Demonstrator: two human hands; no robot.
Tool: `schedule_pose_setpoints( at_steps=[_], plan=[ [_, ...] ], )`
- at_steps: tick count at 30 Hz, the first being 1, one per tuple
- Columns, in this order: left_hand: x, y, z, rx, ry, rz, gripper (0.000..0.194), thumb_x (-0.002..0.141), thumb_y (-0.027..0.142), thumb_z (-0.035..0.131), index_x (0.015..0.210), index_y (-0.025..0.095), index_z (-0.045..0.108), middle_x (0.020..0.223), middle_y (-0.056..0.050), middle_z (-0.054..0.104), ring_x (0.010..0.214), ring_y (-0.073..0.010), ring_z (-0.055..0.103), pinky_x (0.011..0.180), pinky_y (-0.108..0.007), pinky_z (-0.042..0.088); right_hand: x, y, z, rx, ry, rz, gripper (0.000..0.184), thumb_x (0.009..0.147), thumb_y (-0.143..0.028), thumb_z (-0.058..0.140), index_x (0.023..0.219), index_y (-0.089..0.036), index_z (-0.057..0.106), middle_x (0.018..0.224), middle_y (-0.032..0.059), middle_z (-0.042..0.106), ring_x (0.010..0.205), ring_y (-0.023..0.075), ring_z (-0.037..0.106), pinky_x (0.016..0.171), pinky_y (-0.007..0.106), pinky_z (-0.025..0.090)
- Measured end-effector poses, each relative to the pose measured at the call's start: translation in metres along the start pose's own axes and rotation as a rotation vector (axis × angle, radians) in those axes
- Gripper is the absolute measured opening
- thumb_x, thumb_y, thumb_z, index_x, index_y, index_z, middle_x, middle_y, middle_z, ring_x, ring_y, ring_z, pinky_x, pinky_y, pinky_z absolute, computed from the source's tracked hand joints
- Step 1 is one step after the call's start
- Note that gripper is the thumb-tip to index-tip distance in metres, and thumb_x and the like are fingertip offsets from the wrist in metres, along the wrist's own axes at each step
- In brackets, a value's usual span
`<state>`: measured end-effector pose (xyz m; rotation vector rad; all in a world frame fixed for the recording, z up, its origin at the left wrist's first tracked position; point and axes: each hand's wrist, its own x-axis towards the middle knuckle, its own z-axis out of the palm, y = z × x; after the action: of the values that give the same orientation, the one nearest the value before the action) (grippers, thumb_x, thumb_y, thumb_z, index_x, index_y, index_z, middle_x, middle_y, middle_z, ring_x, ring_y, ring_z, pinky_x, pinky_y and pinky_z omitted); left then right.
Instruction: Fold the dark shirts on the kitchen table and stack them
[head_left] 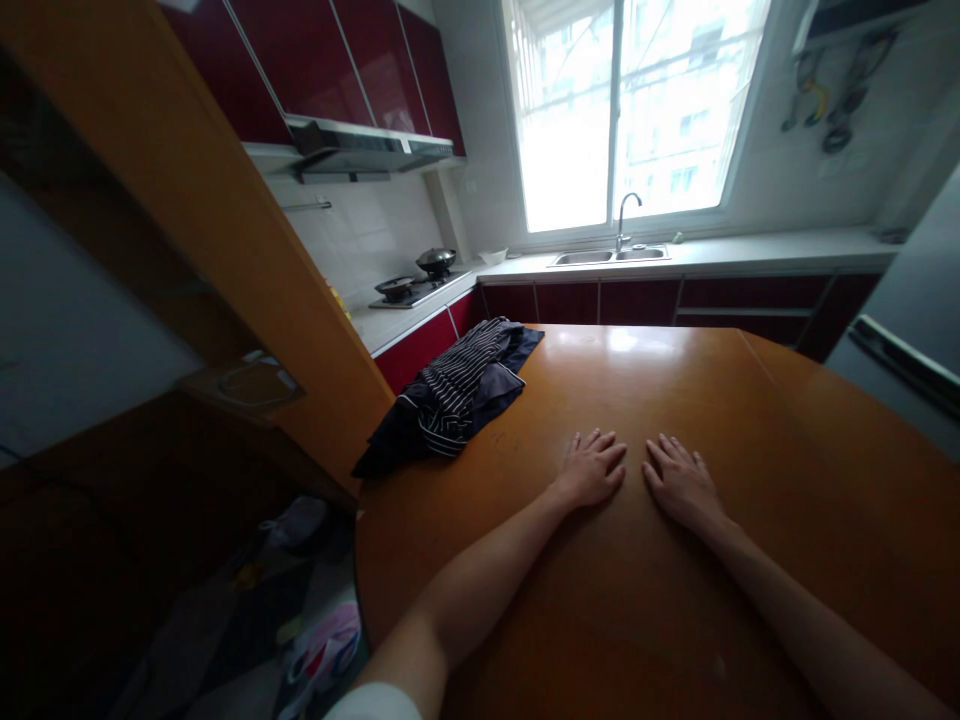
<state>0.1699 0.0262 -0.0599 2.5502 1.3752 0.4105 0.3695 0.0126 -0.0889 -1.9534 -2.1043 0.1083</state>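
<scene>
My left hand [592, 468] lies palm down on the brown wooden table [645, 390], fingers spread and holding nothing. A short gap separates it from my right hand [682, 483], which also rests flat on the tabletop with its fingers apart. Beyond my left hand, at the table's left edge, is a heap of dark clothes [465, 390]. Black fabric with white stripes lies on top of plain dark cloth. Neither hand touches the heap.
A wooden post [247, 240] rises left of the table. Behind stand a stove [424, 290] with pans, a white counter [517, 265] and a sink [611, 256] under the window. A grey fridge [907, 300] is at right. Bags [330, 645] lie on the floor at lower left.
</scene>
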Motion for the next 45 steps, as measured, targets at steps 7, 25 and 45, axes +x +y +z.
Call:
schedule_pose_setpoints(
  at_steps=[7, 25, 45],
  plan=[
    [0.0, 0.0, 0.001, -0.006, 0.002, -0.003, 0.048, 0.1, 0.047, 0.045, 0.145, 0.033, 0.051, 0.16, -0.004, 0.039, 0.15, -0.0289, 0.029, 0.121, -0.059, 0.02, 0.001, 0.001, 0.001, 0.001, -0.002, -0.004, 0.056, 0.1, -0.039, 0.035, 0.148, -0.015, 0.049, 0.16, 0.0143, 0.037, 0.149, 0.0286, 0.029, 0.121, 0.051, 0.02],
    [0.01, -0.017, 0.003, -0.179, 0.178, -0.057, 0.027, 0.095, 0.027, 0.053, 0.114, 0.023, 0.072, 0.135, -0.006, 0.064, 0.131, -0.0211, 0.054, 0.116, -0.041, 0.038, 0.001, 0.001, 0.001, -0.014, 0.002, -0.011, 0.056, 0.1, -0.04, 0.034, 0.147, -0.015, 0.05, 0.16, 0.0132, 0.038, 0.149, 0.0286, 0.03, 0.12, 0.051, 0.022],
    [0.012, -0.024, 0.004, -0.244, 0.258, -0.086, 0.022, 0.089, 0.019, 0.056, 0.099, 0.02, 0.076, 0.123, -0.008, 0.067, 0.121, -0.021, 0.058, 0.111, -0.035, 0.044, 0.002, 0.002, 0.002, -0.003, -0.003, -0.01, 0.057, 0.1, -0.041, 0.032, 0.148, -0.015, 0.049, 0.16, 0.0134, 0.038, 0.15, 0.028, 0.029, 0.12, 0.051, 0.021]
  ],
)
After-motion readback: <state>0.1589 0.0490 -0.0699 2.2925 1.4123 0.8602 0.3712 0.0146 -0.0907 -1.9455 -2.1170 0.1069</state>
